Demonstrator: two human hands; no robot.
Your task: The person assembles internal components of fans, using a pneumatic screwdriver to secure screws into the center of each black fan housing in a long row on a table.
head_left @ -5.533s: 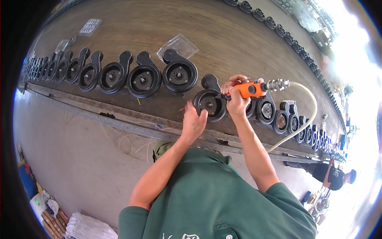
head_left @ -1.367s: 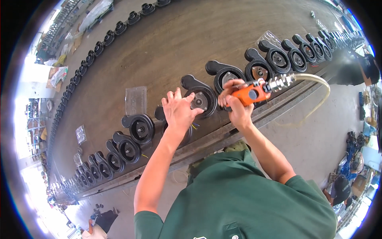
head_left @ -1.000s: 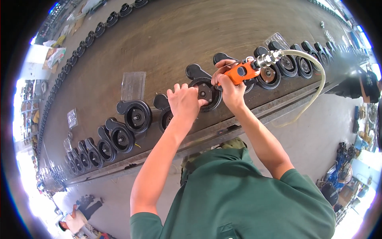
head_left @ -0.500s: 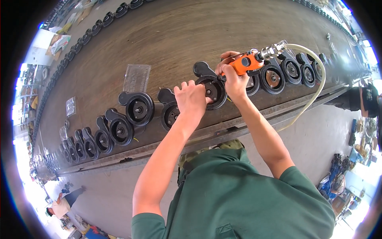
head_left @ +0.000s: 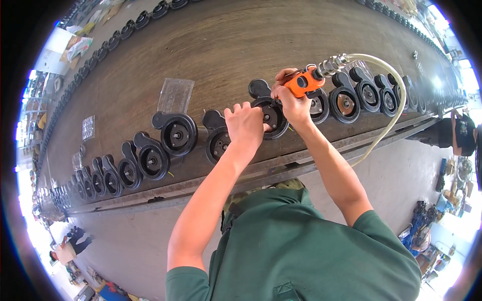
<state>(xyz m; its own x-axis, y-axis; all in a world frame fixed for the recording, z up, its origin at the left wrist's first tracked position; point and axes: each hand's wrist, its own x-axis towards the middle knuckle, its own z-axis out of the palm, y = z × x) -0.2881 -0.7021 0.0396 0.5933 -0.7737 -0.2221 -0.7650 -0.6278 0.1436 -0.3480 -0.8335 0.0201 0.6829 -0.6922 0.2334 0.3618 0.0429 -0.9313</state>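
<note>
A black round housing with a rounded side lobe (head_left: pixel 277 118) lies on the table in front of me. My left hand (head_left: pixel 244 124) grips its left rim, fingers over the top and thumb at the near side. My right hand (head_left: pixel 293 103) is closed around an orange air tool (head_left: pixel 303 83), held over the right rim of the same housing. A metal coupling and a clear hose (head_left: pixel 401 85) run from the tool's back end. My right hand hides the tool's tip, so whether it touches the housing cannot be seen.
Similar black housings stand in a row along the near table edge (head_left: pixel 281 165), on both sides: one (head_left: pixel 178 135) at left, one with a brown disc (head_left: pixel 344 105) at right. Clear plastic trays (head_left: pixel 175 95) lie behind. Another row (head_left: pixel 128 28) lines the far side. People stand at both sides.
The orange tool has tilted, its hose end swinging left over my right hand. My left hand keeps its grip on the housing. The whole view has shifted slightly.
</note>
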